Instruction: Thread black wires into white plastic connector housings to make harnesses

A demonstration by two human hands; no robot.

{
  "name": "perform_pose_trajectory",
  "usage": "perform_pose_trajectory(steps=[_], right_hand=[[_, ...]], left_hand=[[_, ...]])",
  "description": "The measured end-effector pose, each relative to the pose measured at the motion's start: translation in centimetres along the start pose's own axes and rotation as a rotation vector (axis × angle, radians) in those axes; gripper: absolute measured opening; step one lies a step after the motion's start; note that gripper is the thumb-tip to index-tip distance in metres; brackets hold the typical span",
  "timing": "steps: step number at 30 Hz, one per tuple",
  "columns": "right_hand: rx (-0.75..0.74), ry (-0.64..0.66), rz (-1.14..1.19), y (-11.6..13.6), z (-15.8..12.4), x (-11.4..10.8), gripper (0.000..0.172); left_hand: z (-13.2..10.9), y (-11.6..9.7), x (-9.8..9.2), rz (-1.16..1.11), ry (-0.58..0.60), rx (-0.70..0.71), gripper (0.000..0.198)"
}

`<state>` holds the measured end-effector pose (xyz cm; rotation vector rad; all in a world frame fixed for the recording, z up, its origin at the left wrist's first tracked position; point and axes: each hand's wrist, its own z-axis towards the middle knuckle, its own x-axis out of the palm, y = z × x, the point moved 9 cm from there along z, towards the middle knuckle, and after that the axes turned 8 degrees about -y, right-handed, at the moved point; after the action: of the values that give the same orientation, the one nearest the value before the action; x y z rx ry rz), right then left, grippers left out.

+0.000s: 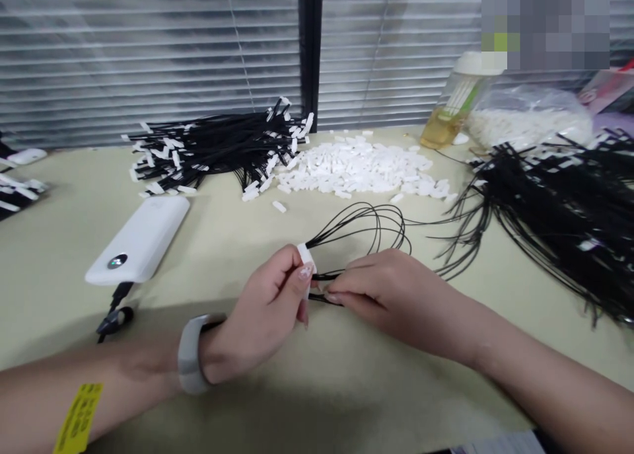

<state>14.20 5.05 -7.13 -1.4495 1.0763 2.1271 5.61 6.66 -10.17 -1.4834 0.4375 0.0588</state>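
My left hand (265, 308) pinches a small white plastic clip (306, 259) between thumb and fingers, just above the table. My right hand (381, 292) is closed on the ends of several looped black cords (369, 232), held right against the clip. The loops fan out away from me over the beige table (99, 335). A pile of loose white clips (356, 170) lies behind the hands. A bundle of black cords with white clips fitted (218, 147) rests at the back left. A large heap of black cords (559, 203) spreads at the right.
A white power bank (141, 239) with a cable lies at the left. A clear bottle with yellowish liquid (453, 107) and a plastic bag of white pieces (529, 120) stand at the back right. Closed window blinds (148, 51) run behind the table. I wear a grey wristband (191, 355).
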Motion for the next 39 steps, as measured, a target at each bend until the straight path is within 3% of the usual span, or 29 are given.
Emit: perform_pose_trajectory(steps=[17,34,39], right_hand=[[-0.147,-0.165,-0.443,1.3,-0.4,0.1,0.015],[-0.233,-0.275,-0.645,2.4,-0.6,-0.2,0.017],[-0.258,-0.326,-0.679,2.5,-0.7,-1.0,0.019]], left_hand=[[0.5,0.7,0.1,-0.051,0.012,-0.056,0.024],[0.8,1.2,0.2,-0.089,0.024,-0.089,0.026],[0.8,1.5,-0.2,-0.102,-0.042,-0.101,0.023]])
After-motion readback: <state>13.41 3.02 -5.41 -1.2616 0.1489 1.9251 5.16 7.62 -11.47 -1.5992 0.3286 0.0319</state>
